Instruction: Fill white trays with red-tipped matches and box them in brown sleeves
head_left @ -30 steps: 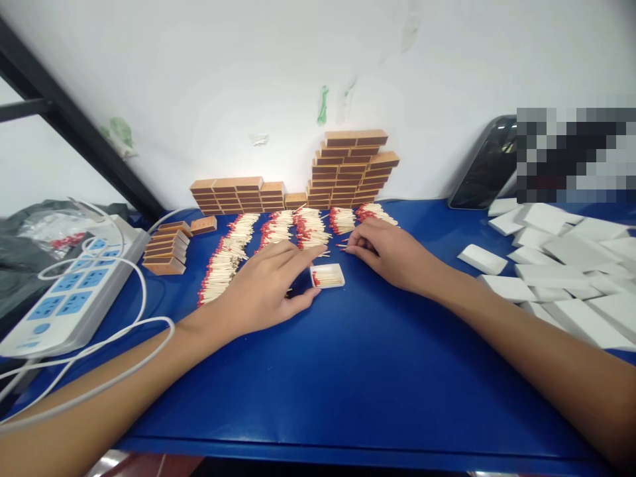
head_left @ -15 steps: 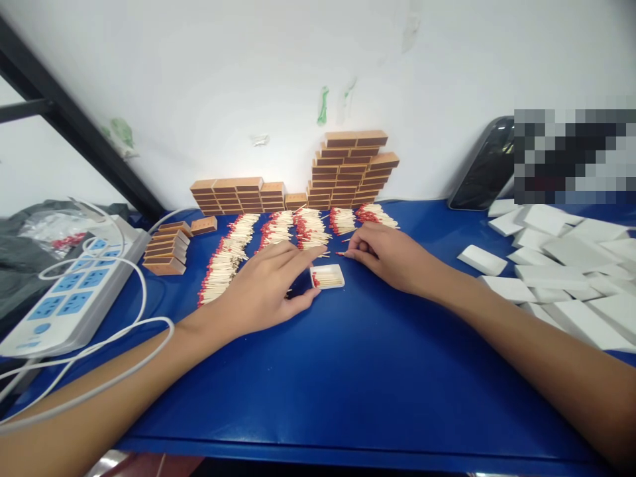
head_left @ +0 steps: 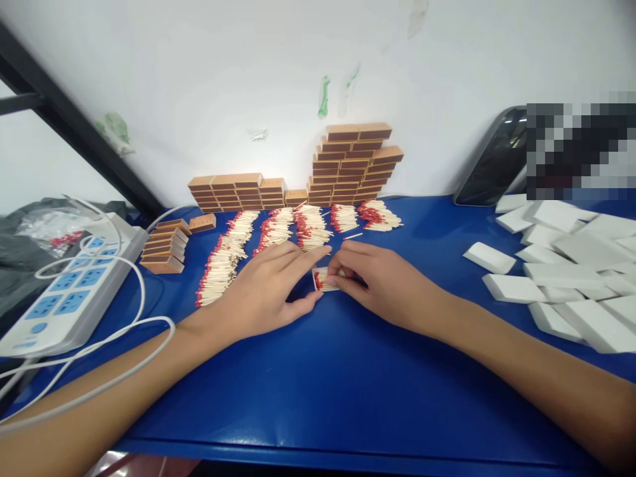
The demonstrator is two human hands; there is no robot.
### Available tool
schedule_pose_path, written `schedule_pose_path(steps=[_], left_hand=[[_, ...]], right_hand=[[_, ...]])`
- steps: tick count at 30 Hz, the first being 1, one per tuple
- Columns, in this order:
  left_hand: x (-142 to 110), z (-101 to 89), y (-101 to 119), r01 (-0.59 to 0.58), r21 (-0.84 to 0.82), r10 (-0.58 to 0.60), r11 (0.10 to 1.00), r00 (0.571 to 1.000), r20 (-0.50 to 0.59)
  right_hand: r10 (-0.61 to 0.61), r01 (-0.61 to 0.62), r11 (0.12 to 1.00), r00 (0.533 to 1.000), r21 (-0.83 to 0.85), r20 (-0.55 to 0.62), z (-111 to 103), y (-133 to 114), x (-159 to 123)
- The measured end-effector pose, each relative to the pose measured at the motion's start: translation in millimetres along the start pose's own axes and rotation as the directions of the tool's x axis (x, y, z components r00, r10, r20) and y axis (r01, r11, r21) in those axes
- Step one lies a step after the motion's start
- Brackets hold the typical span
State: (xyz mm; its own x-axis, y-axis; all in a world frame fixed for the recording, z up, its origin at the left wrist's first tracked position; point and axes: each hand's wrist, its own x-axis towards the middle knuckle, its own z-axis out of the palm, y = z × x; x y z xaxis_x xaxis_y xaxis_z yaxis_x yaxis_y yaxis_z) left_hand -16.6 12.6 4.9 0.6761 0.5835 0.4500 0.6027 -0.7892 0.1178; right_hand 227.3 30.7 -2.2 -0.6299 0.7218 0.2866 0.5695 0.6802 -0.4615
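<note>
A small white matchbox tray [head_left: 322,279] with red-tipped matches in it lies mid-table on the blue mat [head_left: 348,384]. My left hand [head_left: 263,291] rests flat beside it, index finger and thumb touching the tray's left end, fingers stretched out. My right hand [head_left: 377,281] covers the tray's right part, fingers curled in a pinch over the matches; what it grips is hidden. Rows of loose matches [head_left: 278,232] lie just beyond both hands.
Brown matchbox sleeves [head_left: 352,165] are stacked against the white wall, with a smaller stack [head_left: 163,248] at the left. White inner trays [head_left: 556,265] are heaped at the right. A power strip [head_left: 69,291] with white cables lies at the left. A dark phone [head_left: 491,159] leans on the wall.
My right hand has come back from the match rows to the white tray and now lies over it. My left hand has stayed at the tray's left end.
</note>
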Motion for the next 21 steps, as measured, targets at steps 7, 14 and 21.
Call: schedule_pose_path(steps=[7, 14, 21], left_hand=[[-0.2, -1.8, -2.4, 0.025, -0.002, -0.025, 1.000, 0.999, 0.029], [-0.2, -1.2, -3.0, 0.023, 0.011, -0.023, 1.000, 0.999, 0.024], [0.2, -1.2, -2.5, 0.019, 0.009, -0.019, 1.000, 1.000, 0.015]], right_hand=[[0.114, -0.109, 0.993, 0.979, 0.041, -0.167, -14.9, 16.4, 9.3], [0.090, -0.156, 0.961, 0.958, -0.231, -0.271, -10.5, 66.2, 11.2], [0.046, -0.118, 0.954, 0.966, -0.274, -0.256, -9.3, 70.1, 12.0]])
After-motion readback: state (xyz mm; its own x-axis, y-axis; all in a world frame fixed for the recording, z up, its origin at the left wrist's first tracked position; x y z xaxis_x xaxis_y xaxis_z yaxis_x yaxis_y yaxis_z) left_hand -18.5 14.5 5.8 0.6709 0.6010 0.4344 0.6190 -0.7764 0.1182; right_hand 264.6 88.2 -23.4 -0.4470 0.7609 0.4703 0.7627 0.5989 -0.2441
